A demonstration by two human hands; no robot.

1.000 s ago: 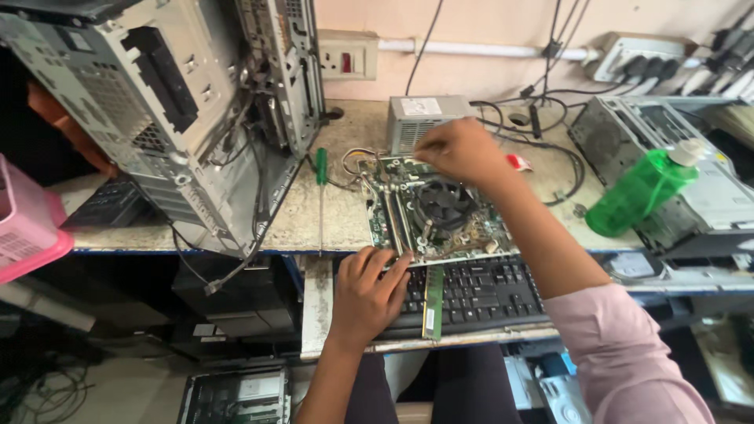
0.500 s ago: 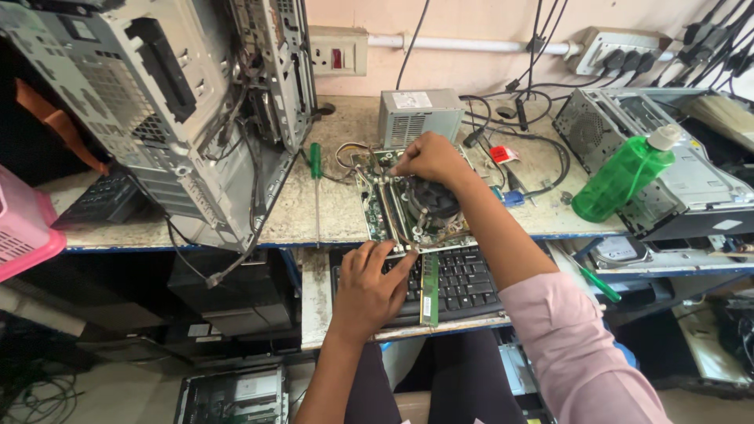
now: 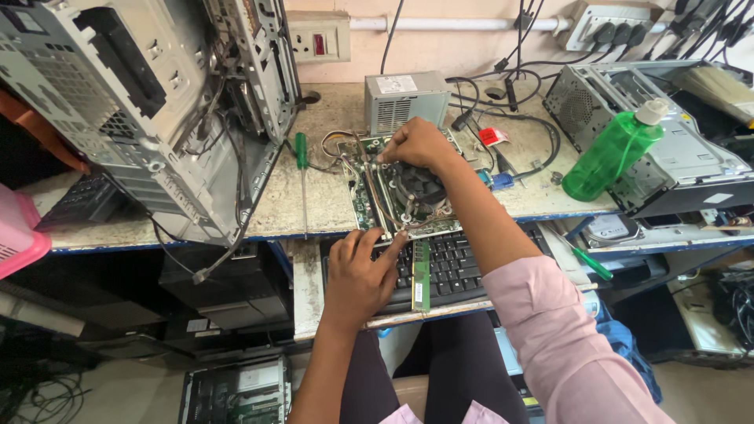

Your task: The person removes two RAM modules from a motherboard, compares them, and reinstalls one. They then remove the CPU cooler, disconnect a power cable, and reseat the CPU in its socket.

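Right hand (image 3: 416, 145) is curled into a loose fist at the far edge of the motherboard (image 3: 375, 206), fingertips pinched on something there that I cannot make out. Left hand (image 3: 360, 271) lies mostly open, fingers spread, on the near end of a black keyboard (image 3: 455, 263), its forefinger touching the board's front edge. The board rests flat on the worn, speckled bench (image 3: 314, 196), overhanging the keyboard tray a little, with a round black cooler fan (image 3: 420, 188) on top and thin wires looping across it. It looks stiff, light and fragile, with prickly solder points, so the bare edges seem the safest hold, not the fan or wires. A green memory stick (image 3: 421, 275) lies on the keys. A green-handled screwdriver (image 3: 301, 169) lies just left of the board, beside an open grey metal case (image 3: 118, 102).
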